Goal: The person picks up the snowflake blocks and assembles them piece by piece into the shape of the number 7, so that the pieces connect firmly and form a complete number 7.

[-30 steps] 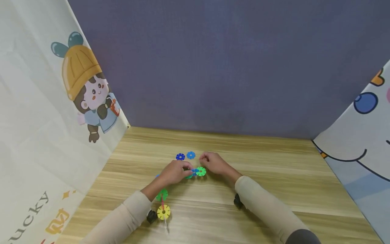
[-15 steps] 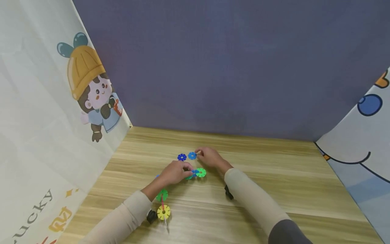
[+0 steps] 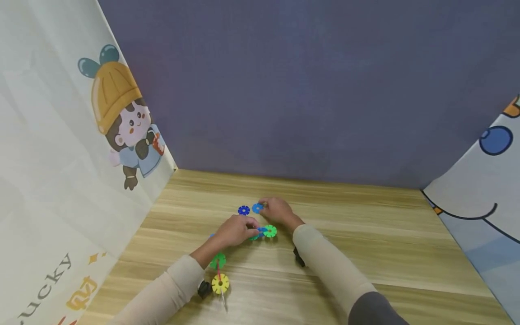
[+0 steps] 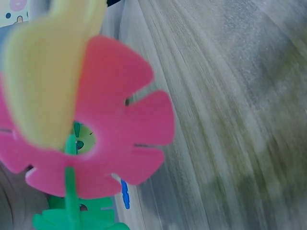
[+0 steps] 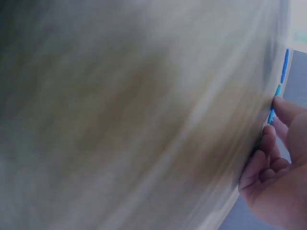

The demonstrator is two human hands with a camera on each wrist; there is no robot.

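Observation:
My left hand (image 3: 236, 231) pinches a chain of slotted plastic flower discs. At the chain's right end a bright green disc (image 3: 270, 231) and a blue disc (image 3: 261, 232) stick out past the fingertips. From under the left wrist it runs toward me through a green disc (image 3: 218, 260), a pink disc (image 4: 139, 120) and a yellow disc (image 3: 220, 284) to a pale, edge-on piece (image 3: 224, 301); part of it is hidden by the hand. Farther back, my right hand (image 3: 278, 210) pinches the edge of a light blue disc (image 3: 257, 208) at table level.
A dark blue disc (image 3: 243, 210) lies just left of the light blue one on the wood-grain table (image 3: 365, 234). A dark grey backdrop (image 3: 300, 90) rises behind the table, with printed white sheets (image 3: 44, 149) on both sides.
My right hand has moved left and slightly back, and its fingers now close on the light blue disc. The left hand stays on the chain. The view has shifted a little.

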